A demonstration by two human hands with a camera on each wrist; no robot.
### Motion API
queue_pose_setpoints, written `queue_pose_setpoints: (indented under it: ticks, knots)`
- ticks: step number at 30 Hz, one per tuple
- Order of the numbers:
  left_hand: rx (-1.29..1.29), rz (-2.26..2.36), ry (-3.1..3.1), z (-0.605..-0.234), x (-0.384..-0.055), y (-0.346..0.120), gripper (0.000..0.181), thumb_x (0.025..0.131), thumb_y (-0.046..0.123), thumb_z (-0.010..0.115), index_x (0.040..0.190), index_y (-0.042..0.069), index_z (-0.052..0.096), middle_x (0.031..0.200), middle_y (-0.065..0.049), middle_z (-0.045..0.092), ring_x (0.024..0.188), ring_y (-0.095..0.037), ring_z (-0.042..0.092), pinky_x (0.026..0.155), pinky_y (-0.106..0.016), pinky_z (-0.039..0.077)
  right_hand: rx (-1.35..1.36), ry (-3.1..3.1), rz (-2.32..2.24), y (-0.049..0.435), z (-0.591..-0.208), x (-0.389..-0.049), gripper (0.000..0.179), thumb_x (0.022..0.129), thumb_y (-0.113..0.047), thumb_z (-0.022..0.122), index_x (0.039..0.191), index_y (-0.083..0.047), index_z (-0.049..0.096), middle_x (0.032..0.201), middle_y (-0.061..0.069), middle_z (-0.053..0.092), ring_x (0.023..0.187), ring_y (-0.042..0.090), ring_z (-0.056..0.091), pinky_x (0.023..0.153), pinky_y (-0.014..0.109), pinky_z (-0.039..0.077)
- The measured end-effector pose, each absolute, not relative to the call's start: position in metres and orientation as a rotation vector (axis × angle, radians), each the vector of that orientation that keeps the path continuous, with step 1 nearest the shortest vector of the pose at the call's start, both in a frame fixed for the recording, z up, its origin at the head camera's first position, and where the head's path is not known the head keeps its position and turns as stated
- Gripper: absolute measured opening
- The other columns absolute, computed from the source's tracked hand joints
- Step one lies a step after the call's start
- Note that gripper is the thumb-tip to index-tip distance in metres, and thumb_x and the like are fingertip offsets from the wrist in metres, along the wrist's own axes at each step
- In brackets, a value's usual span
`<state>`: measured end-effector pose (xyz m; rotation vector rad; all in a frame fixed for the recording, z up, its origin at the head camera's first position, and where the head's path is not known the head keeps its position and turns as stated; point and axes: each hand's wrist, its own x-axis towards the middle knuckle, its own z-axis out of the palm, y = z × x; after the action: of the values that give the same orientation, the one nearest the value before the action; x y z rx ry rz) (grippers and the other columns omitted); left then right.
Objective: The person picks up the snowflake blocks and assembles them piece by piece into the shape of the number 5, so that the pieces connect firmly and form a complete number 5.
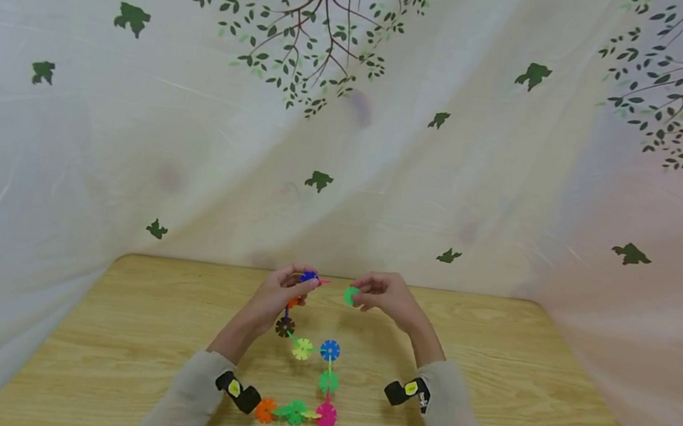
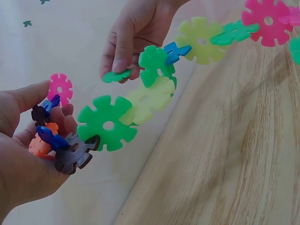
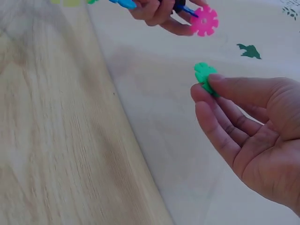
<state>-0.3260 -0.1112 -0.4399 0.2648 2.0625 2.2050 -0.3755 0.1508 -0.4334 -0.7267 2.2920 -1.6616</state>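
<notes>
My left hand (image 1: 272,297) holds one end of a chain of notched plastic snowflake discs (image 1: 303,349) in many colours. In the left wrist view its fingers and thumb curl round blue, dark and orange discs, and a pink disc (image 2: 61,89) sticks out at the tip. From there the chain hangs past a dark brown disc (image 1: 284,326) and winds toward the table's front. Across a small gap, my right hand (image 1: 393,302) pinches a loose green snowflake disc (image 3: 204,72) between thumb and fingers. The green disc is apart from the pink one.
Both hands are over the far part of a wooden table (image 1: 488,376). The chain's other end, with an orange disc (image 1: 266,410), lies near my left wrist camera (image 1: 238,392). A pale curtain (image 1: 382,197) with printed leaves hangs behind the table's back edge.
</notes>
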Motion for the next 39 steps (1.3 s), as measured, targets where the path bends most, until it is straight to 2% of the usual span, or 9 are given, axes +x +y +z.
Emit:
queue_pose_setpoints:
  ticks: [3, 9, 18, 23, 27, 31, 35, 39]
  knots:
    - [0.257, 2.210, 2.076, -0.441, -0.326, -0.111, 0.033, 0.099, 0.020, 0.068, 0.128, 0.007, 0.061, 0.108, -0.002, 0.064, 0.090, -0.016, 0.058, 0.081, -0.028, 0.054, -0.728, 2.272, -1.708, 0.148, -0.432, -0.371, 0.026, 0.092, -0.005, 0.073, 0.115, 0.007, 0.068, 0.094, 0.008, 0.075, 0.084, 0.024, 0.073, 0.082, 0.051, 0.061]
    - [0.288, 2.219, 2.095, -0.441, -0.327, -0.110, 0.032, 0.099, 0.019, 0.069, 0.127, 0.006, 0.062, 0.104, 0.001, 0.063, 0.091, -0.016, 0.058, 0.079, -0.028, 0.053, -0.730, 2.174, -1.877, 0.141, -0.431, -0.367, 0.025, 0.093, -0.001, 0.071, 0.113, 0.012, 0.062, 0.091, 0.002, 0.075, 0.083, 0.019, 0.074, 0.079, 0.038, 0.063]
    - [0.369, 2.197, 2.097, -0.442, -0.331, -0.113, 0.034, 0.099, 0.022, 0.068, 0.128, 0.005, 0.062, 0.103, 0.002, 0.064, 0.092, -0.017, 0.057, 0.080, -0.027, 0.053, -0.687, 2.081, -2.074, 0.124, -0.424, -0.358, 0.028, 0.091, 0.004, 0.070, 0.114, 0.017, 0.059, 0.086, -0.004, 0.075, 0.078, 0.016, 0.074, 0.074, 0.031, 0.063]
    - [0.377, 2.211, 2.074, -0.440, -0.332, -0.114, 0.033, 0.101, 0.021, 0.066, 0.129, 0.003, 0.062, 0.106, -0.003, 0.066, 0.089, -0.014, 0.058, 0.078, -0.025, 0.053, -0.677, 2.095, -2.092, 0.119, -0.420, -0.354, 0.030, 0.092, 0.003, 0.071, 0.115, 0.017, 0.060, 0.089, 0.002, 0.075, 0.079, 0.016, 0.075, 0.074, 0.034, 0.063]
    - [0.362, 2.224, 2.051, -0.440, -0.330, -0.114, 0.037, 0.101, 0.021, 0.066, 0.131, 0.000, 0.059, 0.105, -0.002, 0.066, 0.089, -0.015, 0.058, 0.078, -0.024, 0.053, -0.684, 2.117, -2.072, 0.118, -0.417, -0.350, 0.029, 0.092, 0.000, 0.071, 0.115, 0.015, 0.062, 0.092, 0.010, 0.075, 0.079, 0.015, 0.075, 0.074, 0.035, 0.064]
    - [0.358, 2.225, 2.043, -0.439, -0.327, -0.113, 0.041, 0.101, 0.020, 0.065, 0.133, -0.004, 0.057, 0.101, 0.001, 0.065, 0.087, -0.014, 0.057, 0.079, -0.025, 0.054, -0.696, 2.130, -2.049, 0.118, -0.415, -0.348, 0.029, 0.092, -0.002, 0.072, 0.114, 0.014, 0.063, 0.091, 0.009, 0.075, 0.078, 0.015, 0.075, 0.075, 0.037, 0.064]
    - [0.347, 2.230, 2.023, -0.437, -0.324, -0.111, 0.038, 0.101, 0.018, 0.064, 0.132, -0.004, 0.057, 0.099, 0.004, 0.067, 0.085, -0.012, 0.059, 0.079, -0.025, 0.054, -0.711, 2.153, -2.034, 0.117, -0.414, -0.345, 0.028, 0.092, -0.004, 0.073, 0.114, 0.013, 0.066, 0.089, 0.004, 0.076, 0.077, 0.014, 0.075, 0.077, 0.045, 0.063]
    - [0.375, 2.240, 1.973, -0.436, -0.321, -0.109, 0.039, 0.102, 0.016, 0.063, 0.133, -0.006, 0.053, 0.103, 0.002, 0.065, 0.091, -0.015, 0.059, 0.084, -0.029, 0.057, -0.727, 2.203, -2.029, 0.116, -0.413, -0.343, 0.026, 0.092, -0.005, 0.073, 0.113, 0.011, 0.069, 0.091, 0.012, 0.076, 0.076, 0.014, 0.075, 0.076, 0.043, 0.064]
